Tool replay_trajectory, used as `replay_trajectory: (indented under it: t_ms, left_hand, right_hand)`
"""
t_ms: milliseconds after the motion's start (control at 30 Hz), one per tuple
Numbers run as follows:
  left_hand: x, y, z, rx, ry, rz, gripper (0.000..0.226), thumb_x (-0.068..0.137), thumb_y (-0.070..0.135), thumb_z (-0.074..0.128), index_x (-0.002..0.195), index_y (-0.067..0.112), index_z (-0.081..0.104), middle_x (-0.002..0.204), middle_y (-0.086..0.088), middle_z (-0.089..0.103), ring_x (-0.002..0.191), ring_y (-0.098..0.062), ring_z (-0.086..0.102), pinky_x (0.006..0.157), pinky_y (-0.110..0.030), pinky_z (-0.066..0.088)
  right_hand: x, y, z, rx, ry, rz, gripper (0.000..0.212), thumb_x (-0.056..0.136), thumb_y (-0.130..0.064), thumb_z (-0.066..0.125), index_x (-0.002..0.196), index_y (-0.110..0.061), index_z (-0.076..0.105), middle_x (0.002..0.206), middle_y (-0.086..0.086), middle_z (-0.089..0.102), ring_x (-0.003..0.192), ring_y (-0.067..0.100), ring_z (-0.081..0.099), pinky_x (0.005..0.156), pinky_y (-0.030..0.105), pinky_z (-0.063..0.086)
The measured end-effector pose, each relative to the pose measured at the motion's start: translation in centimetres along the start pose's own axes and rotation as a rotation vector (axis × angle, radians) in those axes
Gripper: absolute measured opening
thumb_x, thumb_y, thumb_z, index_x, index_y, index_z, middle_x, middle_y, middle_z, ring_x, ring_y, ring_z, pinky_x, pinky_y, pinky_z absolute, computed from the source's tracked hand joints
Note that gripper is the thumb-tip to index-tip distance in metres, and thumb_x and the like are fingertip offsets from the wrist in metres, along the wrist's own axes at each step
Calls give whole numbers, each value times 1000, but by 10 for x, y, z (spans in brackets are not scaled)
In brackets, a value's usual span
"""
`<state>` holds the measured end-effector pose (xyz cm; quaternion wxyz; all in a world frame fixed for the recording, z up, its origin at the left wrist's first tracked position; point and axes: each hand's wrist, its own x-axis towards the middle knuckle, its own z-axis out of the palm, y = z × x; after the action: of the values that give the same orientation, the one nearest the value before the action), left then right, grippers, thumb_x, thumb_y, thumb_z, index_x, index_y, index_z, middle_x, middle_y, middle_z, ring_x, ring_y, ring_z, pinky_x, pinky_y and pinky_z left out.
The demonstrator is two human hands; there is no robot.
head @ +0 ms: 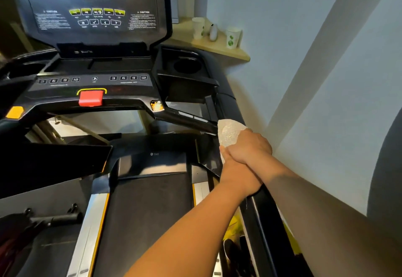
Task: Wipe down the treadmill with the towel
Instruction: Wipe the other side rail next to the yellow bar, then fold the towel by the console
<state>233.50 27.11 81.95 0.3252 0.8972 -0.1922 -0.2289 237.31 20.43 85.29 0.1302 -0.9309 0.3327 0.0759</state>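
Note:
A black treadmill fills the head view, with its console [93, 9] at the top and the belt [148, 211] below. The right handrail [263, 215] runs along the wall side. A pale towel [229, 132] is wrapped over that handrail. My right hand [250, 146] is closed over the towel on the rail. My left hand [238, 174] reaches across and is pressed against the right hand just below it, gripping the rail and the towel's lower edge. Most of the towel is hidden under both hands.
A red safety key [91, 98] sits on the console's front edge. A cup holder [188, 65] is at the console's right. Two paper cups [232, 37] and a small white bottle [213, 32] stand on a wooden ledge [217, 48]. The wall [326, 81] is close on the right.

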Motion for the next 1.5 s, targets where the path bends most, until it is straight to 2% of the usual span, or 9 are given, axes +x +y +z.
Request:
replay_trajectory:
  t_ms: [167,333,433,567,733,967,1300,1433,1500]
  left_hand:
    - [9,-21,-44,-125,-172,282,26,83,38,55,98,21,68,96,-1,64,103,-26,57,90,-37,48]
    - [17,-52,-86,-339,54,331,23,92,13,60,108,21,75,114,8,69,106,-4,59,98,-22,46]
    - [26,-53,-115,-325,153,324,19,96,17,57,108,21,72,116,4,65,107,-8,58,98,-26,47]
    - [50,-60,-140,-250,180,299,24,98,18,55,119,20,66,124,2,61,112,-12,56,100,-28,46]
    - [90,-64,-149,-187,149,234,33,96,16,55,129,15,57,122,-2,57,106,-17,56,92,-26,47]
    - [168,-37,-149,-272,82,109,29,99,24,48,126,15,41,116,-9,58,102,-22,58,71,-25,45]
    - [227,-6,-180,-377,352,69,14,94,27,60,95,22,46,83,-4,60,73,-27,61,59,-33,49]
    - [238,-2,-204,-457,221,-12,20,90,9,59,98,23,47,93,-9,60,61,-30,70,53,-38,59]
    - [250,-4,-213,-294,224,-38,22,86,19,62,98,26,46,93,-7,61,61,-27,71,57,-44,61]
  right_hand:
    - [20,-15,-5,12,25,32,49,78,-42,71,116,-15,56,104,7,63,87,27,61,72,32,50]
    - [39,-24,-13,51,21,-15,45,76,-52,71,101,-18,55,94,3,60,80,23,56,68,29,44]
    - [51,-35,-7,36,86,-43,56,75,-49,70,117,-16,55,107,6,64,92,27,62,74,33,53]
    - [69,-43,2,38,143,-65,82,84,-58,57,149,-18,26,141,10,49,121,33,53,93,40,49]
    - [98,-54,7,107,164,-144,80,92,-55,46,153,-21,8,155,12,27,136,34,37,108,42,39]
    - [171,-68,-13,394,101,-204,62,97,-53,37,152,-27,24,153,3,37,135,26,40,112,40,34]
    - [257,-91,-16,459,-1,-304,53,98,-55,35,148,-47,18,158,-4,24,142,19,29,114,43,29]
    - [267,-105,-23,585,29,-214,75,85,-70,43,147,-37,19,152,0,36,136,24,40,108,46,38]
    - [272,-101,-25,762,-50,-85,91,75,-80,47,146,-30,19,148,2,40,132,29,43,105,48,40]
